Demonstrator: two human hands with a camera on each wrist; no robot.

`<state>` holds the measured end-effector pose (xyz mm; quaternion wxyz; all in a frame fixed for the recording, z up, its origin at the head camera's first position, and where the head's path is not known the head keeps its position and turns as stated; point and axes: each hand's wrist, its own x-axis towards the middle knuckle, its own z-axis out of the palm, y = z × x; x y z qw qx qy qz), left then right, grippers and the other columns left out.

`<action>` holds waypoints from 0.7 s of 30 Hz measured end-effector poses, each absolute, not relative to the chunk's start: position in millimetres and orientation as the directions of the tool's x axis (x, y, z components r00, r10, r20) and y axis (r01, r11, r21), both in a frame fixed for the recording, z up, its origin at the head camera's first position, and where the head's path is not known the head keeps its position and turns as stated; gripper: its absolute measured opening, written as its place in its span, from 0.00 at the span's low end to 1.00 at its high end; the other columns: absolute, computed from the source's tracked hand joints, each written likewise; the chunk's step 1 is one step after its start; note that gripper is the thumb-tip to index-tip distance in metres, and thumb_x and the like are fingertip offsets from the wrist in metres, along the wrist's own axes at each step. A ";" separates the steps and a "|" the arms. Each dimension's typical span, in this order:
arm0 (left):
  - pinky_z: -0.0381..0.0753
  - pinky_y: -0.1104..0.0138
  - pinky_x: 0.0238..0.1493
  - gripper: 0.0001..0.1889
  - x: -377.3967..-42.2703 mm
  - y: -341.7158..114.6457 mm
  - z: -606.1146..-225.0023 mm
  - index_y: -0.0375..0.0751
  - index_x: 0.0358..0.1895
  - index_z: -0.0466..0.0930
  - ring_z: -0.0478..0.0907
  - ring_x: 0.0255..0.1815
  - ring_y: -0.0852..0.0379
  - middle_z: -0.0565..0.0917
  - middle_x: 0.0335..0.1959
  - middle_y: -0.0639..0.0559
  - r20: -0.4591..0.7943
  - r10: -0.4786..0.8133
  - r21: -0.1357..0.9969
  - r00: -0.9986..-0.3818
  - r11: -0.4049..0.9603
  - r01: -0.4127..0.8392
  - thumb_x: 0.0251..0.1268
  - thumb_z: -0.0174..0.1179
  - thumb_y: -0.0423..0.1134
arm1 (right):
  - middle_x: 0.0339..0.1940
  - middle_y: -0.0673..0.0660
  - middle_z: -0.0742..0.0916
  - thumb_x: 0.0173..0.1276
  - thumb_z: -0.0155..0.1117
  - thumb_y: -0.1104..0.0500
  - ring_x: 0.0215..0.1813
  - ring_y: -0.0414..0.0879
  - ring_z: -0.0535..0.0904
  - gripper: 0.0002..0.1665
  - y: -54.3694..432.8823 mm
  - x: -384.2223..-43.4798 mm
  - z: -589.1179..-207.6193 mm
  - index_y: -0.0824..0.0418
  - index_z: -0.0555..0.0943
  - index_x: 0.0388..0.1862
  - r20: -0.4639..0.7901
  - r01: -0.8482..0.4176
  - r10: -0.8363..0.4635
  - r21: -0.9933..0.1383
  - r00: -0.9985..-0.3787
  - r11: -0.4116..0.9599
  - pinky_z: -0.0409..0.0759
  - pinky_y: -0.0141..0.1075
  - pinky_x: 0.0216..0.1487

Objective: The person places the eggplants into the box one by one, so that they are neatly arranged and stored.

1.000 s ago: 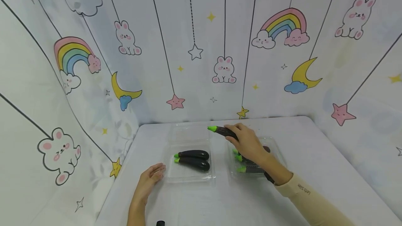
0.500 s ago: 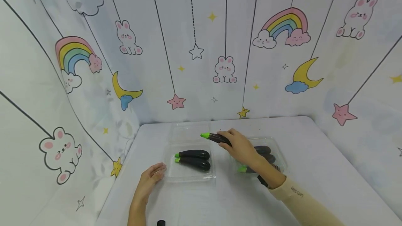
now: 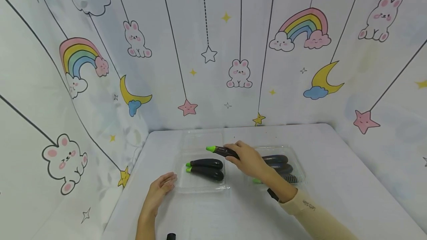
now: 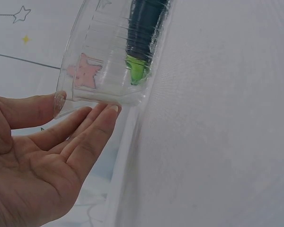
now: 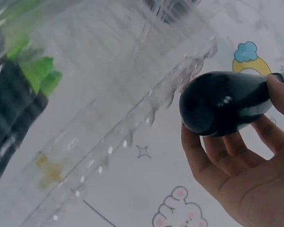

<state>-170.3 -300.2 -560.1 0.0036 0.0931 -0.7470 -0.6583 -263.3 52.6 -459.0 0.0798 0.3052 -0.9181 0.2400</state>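
Note:
My right hand (image 3: 248,160) grips an eggplant (image 3: 222,151) with a bright green stem end, raised between two clear plastic containers. In the right wrist view, its dark rounded end (image 5: 213,106) rests on the fingers, with the thumb over the narrower part. Two glossy eggplants (image 3: 205,168) lie side by side in the left container (image 3: 200,190), stems to the left. My left hand (image 3: 160,192) touches that container's left side; in the left wrist view, extended fingers (image 4: 92,142) meet its wall and the thumb is at the rim.
Several more eggplants (image 3: 278,162) lie in the right container (image 3: 301,169), partly hidden by my right arm. A transparent lid (image 3: 201,140) lies folded back behind the left container. A small black object (image 3: 171,236) shows at the near table edge. A patterned curtain (image 3: 213,95) rises behind.
My right hand has carried the eggplant leftward and slightly down from over the right container, uncovering more of the eggplants there. The left hand has stayed in place.

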 end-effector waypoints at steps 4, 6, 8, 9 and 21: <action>0.82 0.69 0.62 0.25 -171.1 -300.2 -560.4 0.26 0.74 0.67 0.72 0.74 0.39 0.75 0.71 0.31 -0.112 -0.145 0.985 -0.983 0.116 -0.129 0.80 0.54 0.31 | 0.51 0.53 0.85 0.76 0.67 0.47 0.41 0.41 0.80 0.28 49.4 -261.2 -462.2 0.51 0.79 0.72 0.286 -0.609 -0.538 -0.389 -0.793 0.691 0.81 0.36 0.39; 0.82 0.69 0.62 0.25 -170.8 -300.2 -560.6 0.27 0.74 0.67 0.73 0.74 0.39 0.75 0.71 0.32 -0.115 -0.146 0.985 -0.983 0.113 -0.132 0.79 0.55 0.31 | 0.51 0.53 0.85 0.76 0.67 0.47 0.40 0.41 0.80 0.28 47.5 -259.9 -462.8 0.51 0.79 0.72 0.283 -0.610 -0.541 -0.396 -0.792 0.686 0.81 0.36 0.38; 0.82 0.69 0.62 0.25 -170.6 -300.2 -561.0 0.27 0.74 0.67 0.73 0.74 0.40 0.75 0.71 0.32 -0.117 -0.147 0.985 -0.982 0.110 -0.134 0.79 0.55 0.31 | 0.51 0.53 0.85 0.75 0.68 0.47 0.40 0.40 0.80 0.28 45.4 -259.0 -463.6 0.51 0.79 0.72 0.283 -0.612 -0.544 -0.400 -0.790 0.682 0.80 0.35 0.37; 0.82 0.69 0.62 0.25 -170.6 -300.2 -561.3 0.27 0.74 0.67 0.73 0.74 0.40 0.75 0.71 0.32 -0.116 -0.146 0.985 -0.982 0.111 -0.133 0.79 0.55 0.31 | 0.51 0.53 0.85 0.75 0.68 0.47 0.40 0.40 0.80 0.28 44.3 -258.4 -463.7 0.51 0.79 0.72 0.282 -0.612 -0.544 -0.404 -0.790 0.680 0.81 0.35 0.38; 0.82 0.70 0.61 0.24 -170.7 -299.3 -560.1 0.28 0.74 0.68 0.73 0.73 0.39 0.76 0.71 0.32 -0.115 -0.150 0.984 -0.982 0.116 -0.133 0.80 0.55 0.32 | 0.52 0.53 0.85 0.76 0.67 0.47 0.41 0.42 0.81 0.28 27.0 -251.5 -472.3 0.51 0.78 0.72 0.280 -0.657 -0.596 -0.377 -0.753 0.653 0.81 0.35 0.37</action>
